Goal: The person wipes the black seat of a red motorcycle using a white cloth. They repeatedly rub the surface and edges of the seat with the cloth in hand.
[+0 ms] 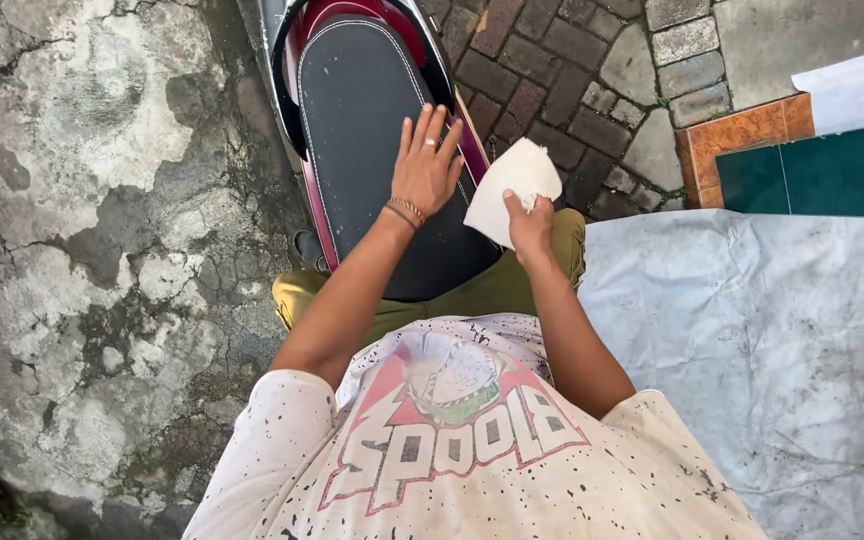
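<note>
While we are pressing our open left hand (pixel 425 168) flat on the seat (pixel 372 120), our right hand (pixel 532 225) at three o'clock is pinching the cloth (pixel 508 190) loosely; it could slip.

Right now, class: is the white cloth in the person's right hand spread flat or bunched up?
Bunched up. The right hand pinches the white cloth by one end, so it stands in loose folds beside the black scooter seat.

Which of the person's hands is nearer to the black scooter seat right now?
Left. The left hand lies flat on the black scooter seat, fingers spread. The right hand is off the seat's right edge, pinching a white cloth.
</note>
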